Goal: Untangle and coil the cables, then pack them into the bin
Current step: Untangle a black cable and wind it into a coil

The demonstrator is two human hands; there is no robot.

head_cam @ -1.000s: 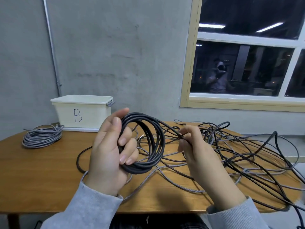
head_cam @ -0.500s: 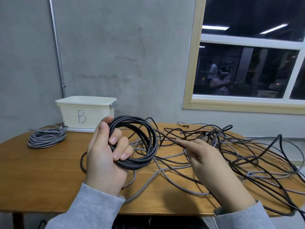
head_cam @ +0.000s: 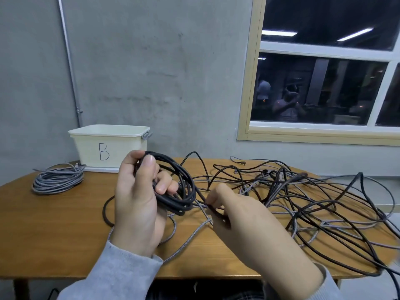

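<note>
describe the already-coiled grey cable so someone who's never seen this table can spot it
Start at the white bin marked "B" at the back left of the wooden table. Just left of it, flat on the tabletop, lies the grey cable coil. Unlike the black coil held in the left hand and the loose tangle on the right, it is grey, neatly wound and untouched.

tangled cables (head_cam: pixel 303 204) covering table's right, bare wood (head_cam: pixel 54 230) front-left
</note>
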